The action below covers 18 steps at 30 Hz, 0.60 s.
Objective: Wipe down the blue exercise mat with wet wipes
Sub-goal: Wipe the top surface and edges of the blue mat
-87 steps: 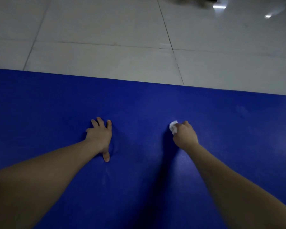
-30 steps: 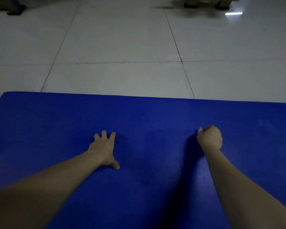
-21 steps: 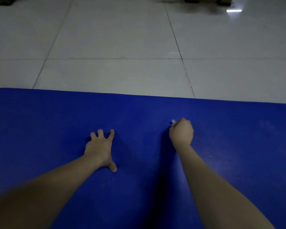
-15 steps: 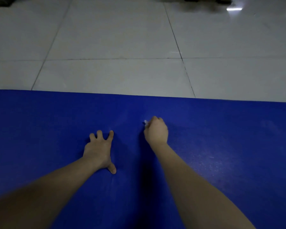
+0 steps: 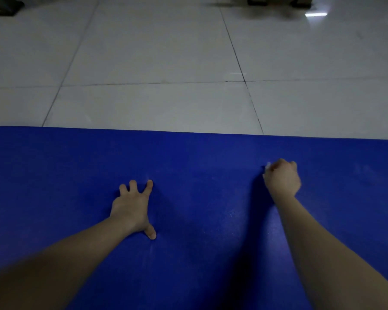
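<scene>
Blue mat (image 5: 199, 157), far edge against floor (image 5: 155, 104)

The picture is dim and slightly soft. 2 bright light reflections (image 5: 316, 14) glare on the glossy floor (image 5: 155, 52) at top right. The right hand (image 5: 282, 179) throws a dark shadow leftward on the mat (image 5: 54, 175).
</scene>
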### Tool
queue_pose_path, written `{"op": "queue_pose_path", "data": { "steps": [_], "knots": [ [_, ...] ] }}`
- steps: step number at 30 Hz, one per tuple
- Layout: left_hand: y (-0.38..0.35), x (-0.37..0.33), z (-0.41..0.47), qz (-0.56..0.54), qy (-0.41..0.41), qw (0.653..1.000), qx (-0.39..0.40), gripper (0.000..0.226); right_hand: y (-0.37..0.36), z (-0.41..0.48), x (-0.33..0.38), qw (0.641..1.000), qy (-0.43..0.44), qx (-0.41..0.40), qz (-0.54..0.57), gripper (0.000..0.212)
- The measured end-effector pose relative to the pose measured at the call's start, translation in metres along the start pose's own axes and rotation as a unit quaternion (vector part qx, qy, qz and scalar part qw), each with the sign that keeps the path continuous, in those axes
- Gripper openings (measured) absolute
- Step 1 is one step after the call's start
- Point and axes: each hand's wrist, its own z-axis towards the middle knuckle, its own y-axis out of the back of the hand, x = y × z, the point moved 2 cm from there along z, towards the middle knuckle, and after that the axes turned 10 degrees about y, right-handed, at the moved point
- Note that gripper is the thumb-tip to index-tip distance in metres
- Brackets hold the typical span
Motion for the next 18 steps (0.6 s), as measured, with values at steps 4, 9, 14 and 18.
{"op": "queue_pose_path", "data": {
  "steps": [4, 9, 14, 18],
  "knots": [
    [-0.001, 0.000, 0.001, 0.000, -0.001, 1.000, 0.001, 0.163, -0.004, 0.025, -0.006, 0.999, -0.041, -0.001, 0.015, 0.040],
    [-0.002, 0.001, 0.003, 0.005, 0.001, 1.000, 0.001, 0.164, -0.035, 0.002, 0.066, 0.996, 0.024, 0.013, 0.088, 0.022],
    [-0.002, -0.001, 0.002, 0.010, 0.001, 1.000, -0.003, 0.162, -0.064, -0.028, 0.133, 0.977, 0.103, 0.067, 0.174, 0.034],
    [-0.002, 0.000, 0.001, 0.012, 0.003, 1.000, -0.004, 0.162, -0.070, -0.056, 0.166, 0.957, 0.194, 0.125, 0.176, 0.032]
  ]
}}
